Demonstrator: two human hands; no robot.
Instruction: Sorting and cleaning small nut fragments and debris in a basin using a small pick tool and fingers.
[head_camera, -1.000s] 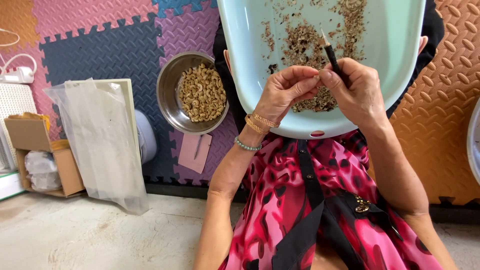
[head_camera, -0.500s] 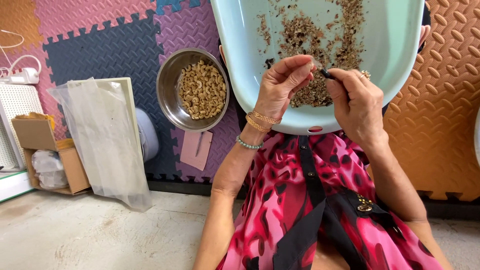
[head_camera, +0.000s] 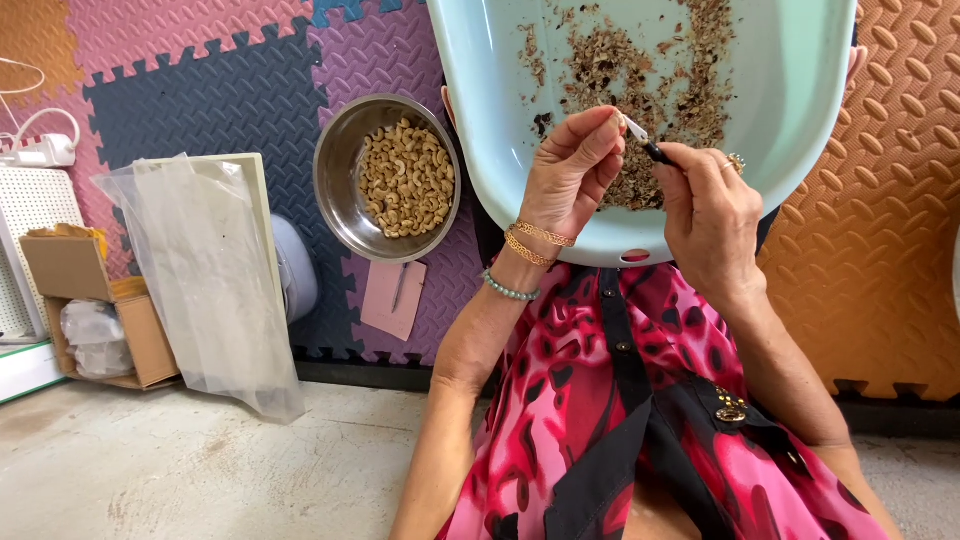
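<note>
A pale green plastic basin (head_camera: 800, 120) rests on my lap, with brown husk scraps (head_camera: 620, 70) strewn inside. Over its near rim, my left hand (head_camera: 572, 170) pinches something small at its fingertips; I cannot tell what it is. My right hand (head_camera: 708, 215) grips a small knife (head_camera: 645, 142) with a black handle, its pale blade tip touching my left fingertips. Gold bangles and a green bead bracelet circle my left wrist. A ring sits on my right hand.
A steel bowl (head_camera: 345, 200) of peeled cashew kernels (head_camera: 405, 180) stands left of the basin on coloured foam floor mats. A pink card (head_camera: 393, 298) lies below it. A clear plastic bag over a board (head_camera: 210, 280), a cardboard box (head_camera: 75, 300) and a power strip (head_camera: 38, 152) are at the left.
Both hands have stayed together over the basin's near rim. The knife now points left toward my left fingertips, its pale blade showing, where a second ago it stood upright.
</note>
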